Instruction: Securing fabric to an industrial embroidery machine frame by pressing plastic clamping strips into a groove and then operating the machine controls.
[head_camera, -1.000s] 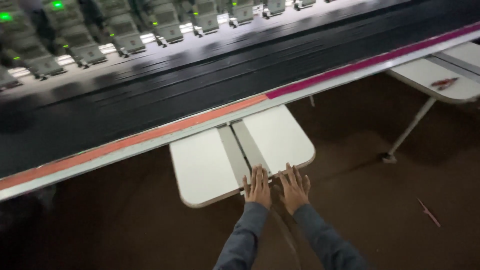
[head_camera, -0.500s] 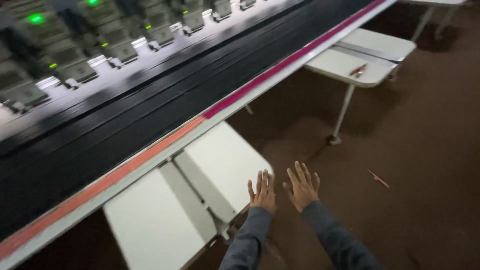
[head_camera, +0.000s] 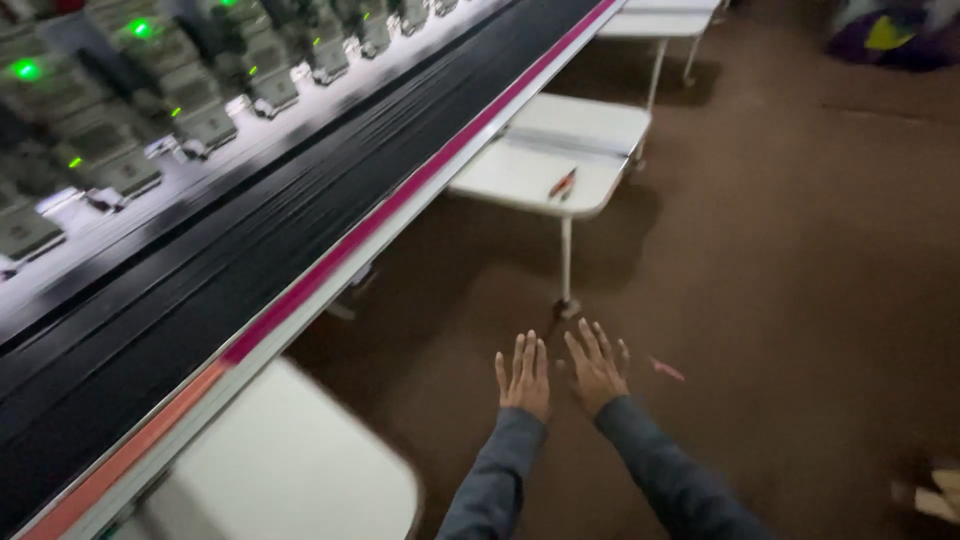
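2 hands, the left (head_camera: 524, 375) and the right (head_camera: 597, 368), are stretched out flat with fingers spread over the floor (head_camera: 820, 250), both holding nothing. 3 white tables stand along the machine bed (head_camera: 200, 290): 1 (head_camera: 290, 470) at its near end, 1 (head_camera: 555, 150) midway, 1 (head_camera: 665, 20) at its far end. 1 red tool (head_camera: 563, 184) lies on the middle table. 1 pink scrap (head_camera: 667, 369) lies on the floor. 3 bright green lamps (head_camera: 25, 70) glow behind the bed.
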